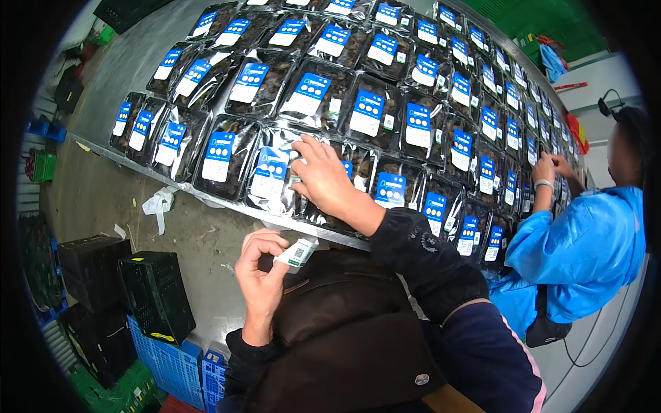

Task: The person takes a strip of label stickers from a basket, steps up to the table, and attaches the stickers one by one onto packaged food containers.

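My left hand [260,274], near the table's front edge, pinches a strip of small white labels [300,253] with a printed square code. My right hand [322,173] reaches over the front row, fingers spread and resting on a film-wrapped black tray [270,180] and the one beside it. That tray bears a blue-and-white label, partly washed out by glare. The tray under my palm is mostly hidden. Next to it on the left lies another wrapped tray [219,157] with a blue-and-white label. Small code stickers show on some trays, such as this one [370,113].
Rows of wrapped trays cover much of the metal table [103,113]. A co-worker in a blue gown [578,234] stands at the right, hands over the trays. Black crates [157,296] and a blue crate [165,358] stand on the floor at left. White scrap [160,203] hangs by the edge.
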